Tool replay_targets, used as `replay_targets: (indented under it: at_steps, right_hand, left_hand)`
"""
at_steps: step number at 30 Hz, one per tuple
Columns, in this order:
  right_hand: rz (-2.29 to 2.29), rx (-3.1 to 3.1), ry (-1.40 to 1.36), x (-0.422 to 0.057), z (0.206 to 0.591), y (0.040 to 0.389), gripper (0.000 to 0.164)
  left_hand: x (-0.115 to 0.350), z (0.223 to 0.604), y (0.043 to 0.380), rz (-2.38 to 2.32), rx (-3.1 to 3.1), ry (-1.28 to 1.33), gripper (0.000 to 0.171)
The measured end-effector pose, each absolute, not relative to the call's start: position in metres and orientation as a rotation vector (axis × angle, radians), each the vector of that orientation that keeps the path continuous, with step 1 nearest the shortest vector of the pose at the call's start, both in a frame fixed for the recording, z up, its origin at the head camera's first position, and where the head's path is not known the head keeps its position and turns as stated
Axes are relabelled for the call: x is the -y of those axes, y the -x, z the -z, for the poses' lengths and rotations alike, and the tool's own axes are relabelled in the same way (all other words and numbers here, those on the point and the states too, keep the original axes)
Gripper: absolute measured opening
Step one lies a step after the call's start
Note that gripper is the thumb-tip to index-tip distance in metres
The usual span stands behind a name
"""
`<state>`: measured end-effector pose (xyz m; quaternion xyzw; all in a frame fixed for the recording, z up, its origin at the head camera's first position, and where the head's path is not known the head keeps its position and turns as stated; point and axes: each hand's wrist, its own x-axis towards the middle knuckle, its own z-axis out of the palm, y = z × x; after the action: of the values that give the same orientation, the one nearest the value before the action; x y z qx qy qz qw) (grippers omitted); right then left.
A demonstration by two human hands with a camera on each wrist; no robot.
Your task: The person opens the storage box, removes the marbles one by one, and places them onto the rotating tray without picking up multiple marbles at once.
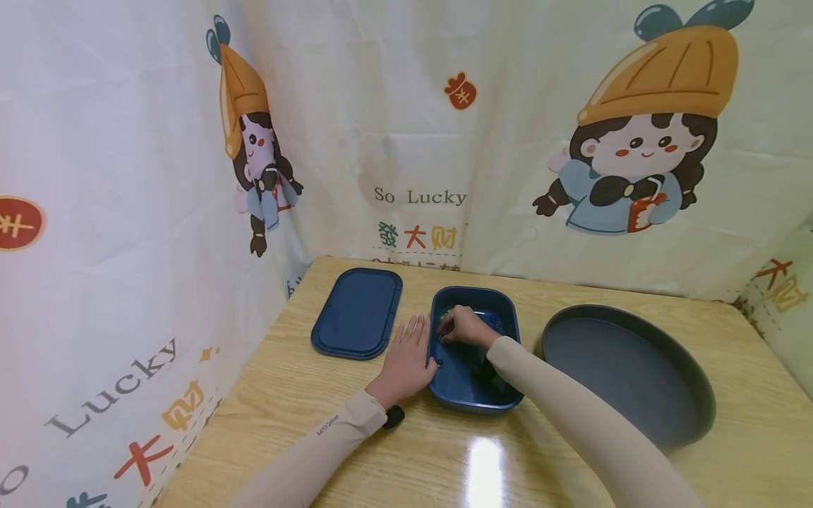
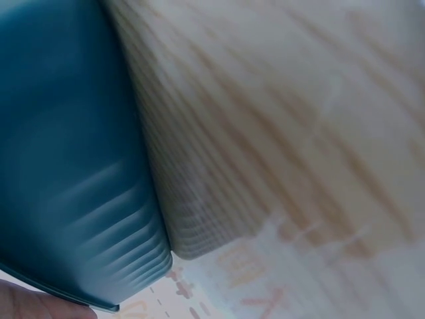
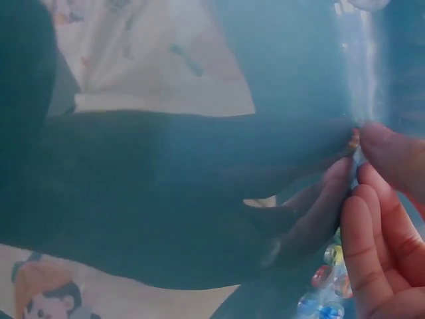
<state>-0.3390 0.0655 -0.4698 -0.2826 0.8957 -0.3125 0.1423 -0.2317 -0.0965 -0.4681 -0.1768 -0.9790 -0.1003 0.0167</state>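
My left hand [image 1: 406,358] lies along the left side of a deep blue rectangular container [image 1: 476,407], fingers straight and thumb at the rim. In the left wrist view, the ribbed outer wall [image 2: 73,146] of the container shows, with part of a finger [image 2: 40,304] by its rim. My right hand [image 1: 468,327] reaches down inside it. The right wrist view shows thumb and fingers [image 3: 365,232] pinching a small orange-tinted glass marble, mostly hidden. Several clear marbles with coloured cores [image 3: 332,254] lie by the fingers. One dark marble [image 1: 439,363] sits near the container's left wall.
To the left lies a flat blue lid [image 1: 357,312] on the wooden table [image 1: 254,437]. A large round dark grey tray [image 1: 625,374] stands to the right, close to my right forearm. Printed cloth curtains [image 1: 406,155] border the table's back and left side.
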Motion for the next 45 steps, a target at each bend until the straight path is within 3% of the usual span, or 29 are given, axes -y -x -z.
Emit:
replay_targets:
  at_steps: [22,34,45]
  right_hand:
    - [0.957,-2.635,0.947,-0.101,0.409,0.33,0.015]
    - [1.023,-2.66,0.901,-0.162,0.383,0.308,0.012]
    - [1.005,-2.72,0.779,-0.224,0.381,0.289,0.015]
  left_hand:
    - [0.093,0.462,0.228,0.248,3.027,0.6,0.072]
    - [0.094,0.464,0.223,0.265,3.041,0.614,0.068]
    - [0.093,0.467,0.221,0.281,3.019,0.624,0.067]
